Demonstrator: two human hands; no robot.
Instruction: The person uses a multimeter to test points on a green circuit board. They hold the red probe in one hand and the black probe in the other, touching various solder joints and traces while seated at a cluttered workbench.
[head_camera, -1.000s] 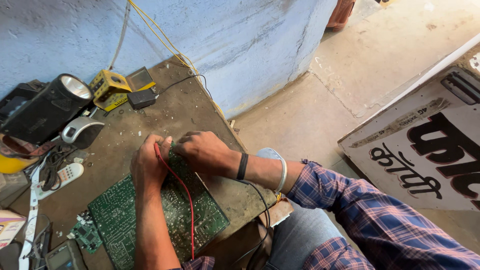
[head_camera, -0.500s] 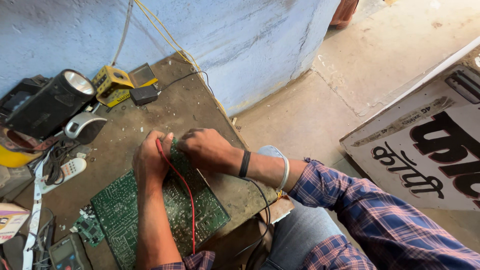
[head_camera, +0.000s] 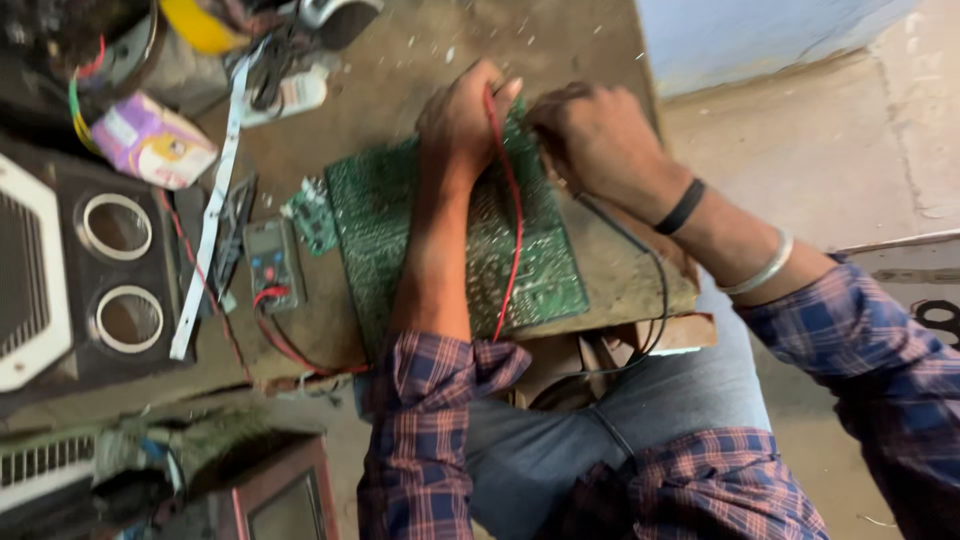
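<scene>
Worn brown workbench (head_camera: 420, 60) carrying everything, cluttered toward its left side. Black speaker box (head_camera: 90, 290) with two round openings lying flat there. Large green circuit board (head_camera: 530, 260) laid flat near the front edge, within easy reach of both arms. Left hand (head_camera: 455, 115) curled around a red probe lead (head_camera: 510, 230), trailing back along the forearm and across the board. Right hand (head_camera: 600, 135) pressed to the board's far edge, black lead (head_camera: 655, 280) running from it; grip hidden, cannot tell. Small multimeter (head_camera: 272, 262) just left of the board.
</scene>
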